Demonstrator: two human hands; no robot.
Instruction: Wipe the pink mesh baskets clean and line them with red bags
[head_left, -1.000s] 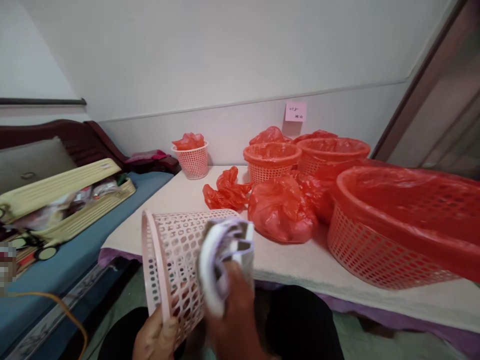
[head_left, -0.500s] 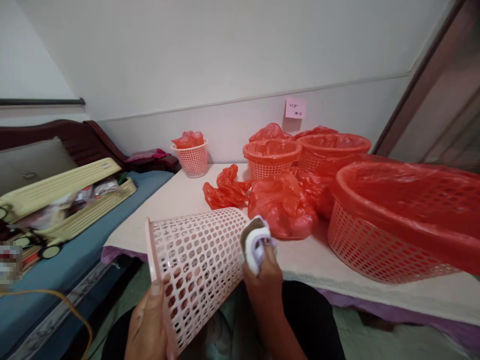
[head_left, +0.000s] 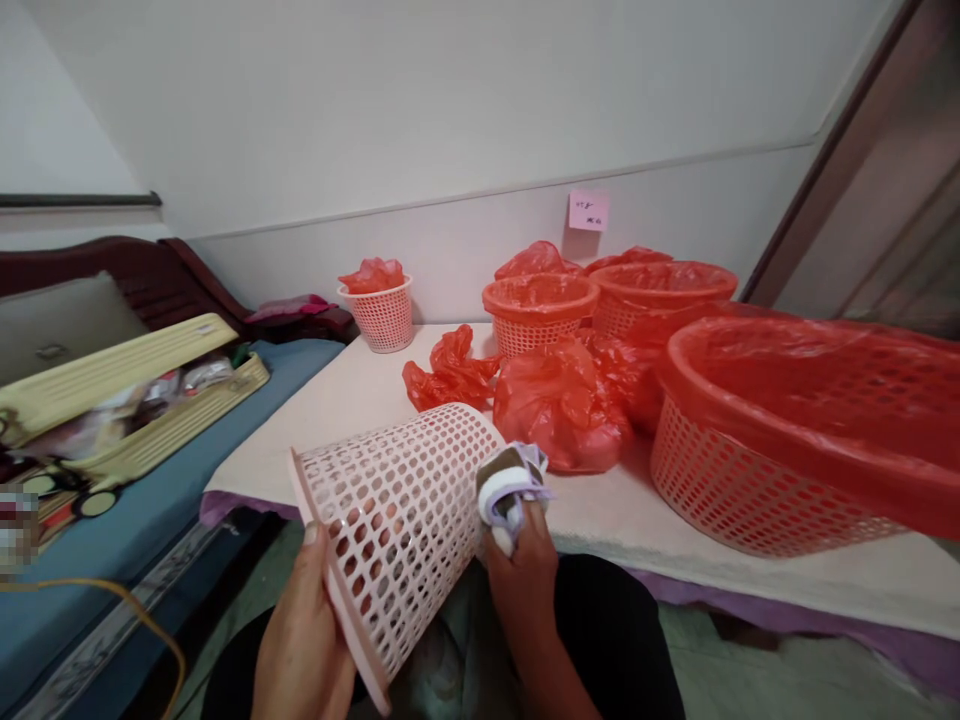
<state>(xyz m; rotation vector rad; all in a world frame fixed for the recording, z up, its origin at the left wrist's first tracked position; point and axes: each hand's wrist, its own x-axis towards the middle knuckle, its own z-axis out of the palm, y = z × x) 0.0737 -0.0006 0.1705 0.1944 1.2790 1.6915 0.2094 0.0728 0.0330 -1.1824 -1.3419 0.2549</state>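
Note:
A pale pink perforated plastic basket (head_left: pixel 405 500) lies tipped on its side above my lap, its rim toward me at the left and its base toward the table. My left hand (head_left: pixel 304 630) grips the rim, thumb outside; its fingers show through the holes from within. In my right hand (head_left: pixel 521 560) is a bunched cloth (head_left: pixel 510 490), brown, white and lilac, pressed against the basket's base end. Past the base sit a crumpled red plastic bag (head_left: pixel 454 370) and a fuller red bag (head_left: pixel 559 405) on the table.
On the white-covered table (head_left: pixel 300 440) stand a large basket lined in red (head_left: pixel 750 480), two smaller red-lined baskets (head_left: pixel 540 300) (head_left: pixel 660 285) and a small pink basket (head_left: pixel 386 320) holding red plastic. An open cream suitcase (head_left: pixel 180 410) lies on the blue bed (head_left: pixel 300 370) at left.
The basket has turned slightly, its rim end tilting lower at the right. My left hand has shifted along with it, and the cloth in my right hand has moved a little over the base.

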